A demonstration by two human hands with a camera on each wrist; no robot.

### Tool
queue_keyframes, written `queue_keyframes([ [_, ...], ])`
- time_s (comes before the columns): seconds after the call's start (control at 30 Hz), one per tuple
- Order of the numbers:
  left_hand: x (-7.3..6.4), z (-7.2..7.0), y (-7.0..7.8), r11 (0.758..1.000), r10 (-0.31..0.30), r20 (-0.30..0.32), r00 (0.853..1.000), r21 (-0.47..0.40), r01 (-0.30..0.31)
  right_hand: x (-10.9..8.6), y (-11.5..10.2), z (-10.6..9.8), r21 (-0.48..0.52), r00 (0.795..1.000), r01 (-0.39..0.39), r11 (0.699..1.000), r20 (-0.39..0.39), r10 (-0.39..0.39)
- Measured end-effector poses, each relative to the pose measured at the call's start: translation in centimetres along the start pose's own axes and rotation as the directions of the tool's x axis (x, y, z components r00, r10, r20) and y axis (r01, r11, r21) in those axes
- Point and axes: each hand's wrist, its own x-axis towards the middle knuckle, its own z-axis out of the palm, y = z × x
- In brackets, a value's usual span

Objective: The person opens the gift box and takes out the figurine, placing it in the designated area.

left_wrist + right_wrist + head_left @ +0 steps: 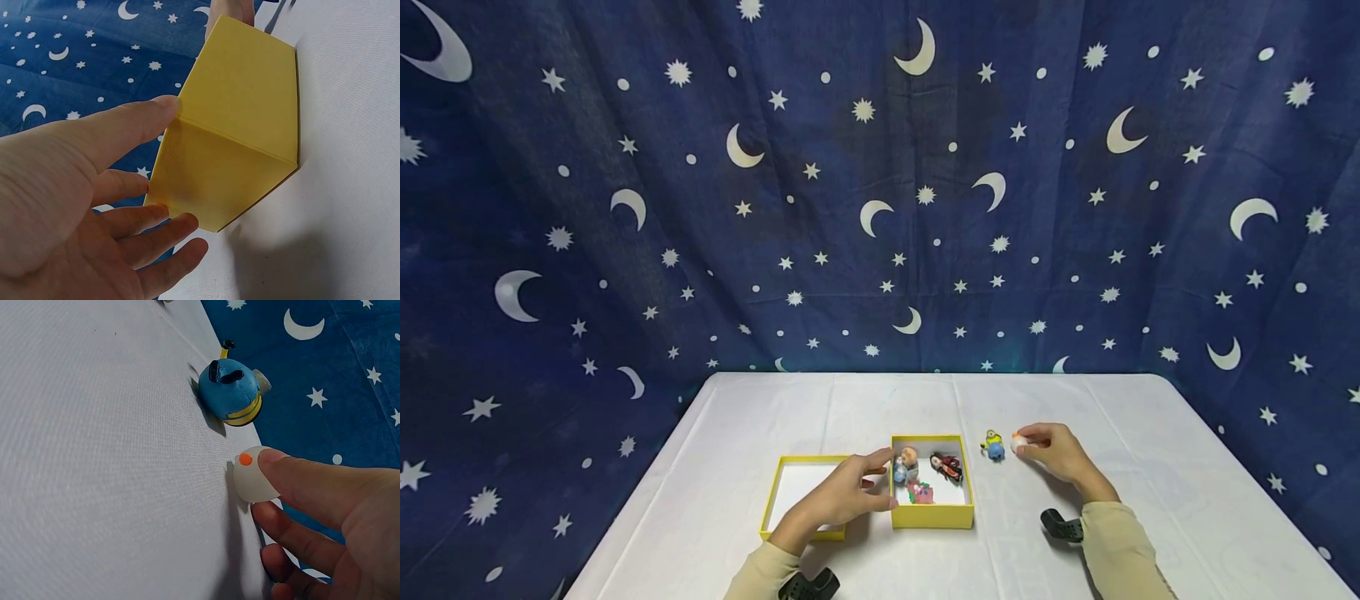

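Note:
My right hand (1058, 450) pinches a small white rounded toy with an orange spot (247, 478) between thumb and fingers, at the tabletop. Just left of it is a yellow-and-blue minion figure (993, 447), its blue underside facing the right wrist view. My left hand (844, 492) is at the left side of a yellow box (234, 87), its thumb and fingertips touching the box with the fingers loosely extended. Inside the box lie a round-headed figure with blue (907, 463), a dark red-and-black figure (947, 467) and a pink-and-green figure (921, 493).
A yellow-rimmed box lid (781, 483) lies left of the box, partly behind my left hand. Everything is on a table with a white cloth (1060, 400). Behind the table hangs a dark blue curtain (842, 250) with moons and stars.

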Motion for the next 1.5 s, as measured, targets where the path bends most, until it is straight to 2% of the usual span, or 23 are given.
queue_keyframes([
  [0.3,0.0,0.1,-0.1,1.000,0.030,0.000,1.000,-0.001,-0.030,-0.2,-0.2,-0.1,-0.018,0.999,0.038,0.999,0.008,-0.038],
  [0.63,0.1,-0.1,0.0,1.000,0.024,0.004,1.000,0.010,-0.024,-0.1,0.0,-0.4,-0.006,0.998,0.065,0.998,-0.002,-0.065],
  [1.1,0.1,0.0,-0.2,1.000,0.008,-0.003,1.000,0.007,-0.008,-0.1,-0.4,-0.8,0.008,0.997,0.059,0.998,-0.050,-0.058],
  [1.5,0.1,0.1,-0.3,1.000,0.010,0.000,1.000,0.003,-0.010,-0.4,-2.2,-1.3,-0.004,0.989,0.123,0.992,-0.088,-0.123],
])
